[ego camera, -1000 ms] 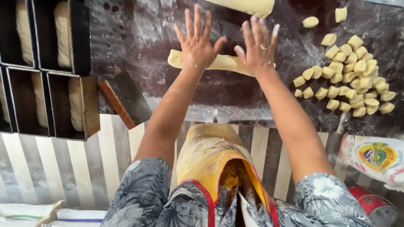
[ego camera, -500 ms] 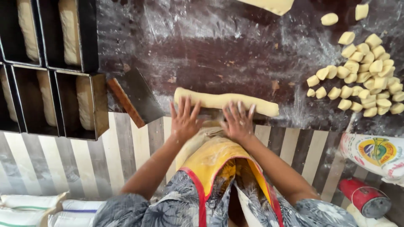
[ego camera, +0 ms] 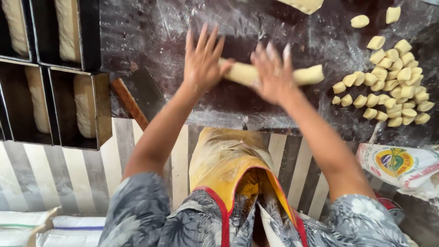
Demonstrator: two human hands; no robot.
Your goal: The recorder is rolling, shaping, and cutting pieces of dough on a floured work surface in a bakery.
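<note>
Both arms reach forward and slightly inward over the dark, floured table [ego camera: 137,32]. The left hand [ego camera: 202,61] lies palm down with its fingers spread wide and pointing away from the body, its heel and thumb pressing on the left end of the dough roll [ego camera: 270,74]. The right hand [ego camera: 273,73] is also flat and palm down, fingers loosely spread, blurred, covering the middle of the roll. Neither hand grasps; both rest open on top of it.

The roll lies crosswise on the table, its right end sticking out past the right hand. To the right, well apart from it, sits a heap of small dough pieces [ego camera: 393,82]. A scraper [ego camera: 137,98] with a wooden handle lies just left of the left forearm, near the table edge. Further left stand dark tins [ego camera: 98,110] with dough loaves inside. A yellow apron [ego camera: 228,160] hangs below, over a striped floor [ego camera: 27,174], and a printed sack [ego camera: 402,164] lies at the lower right.
</note>
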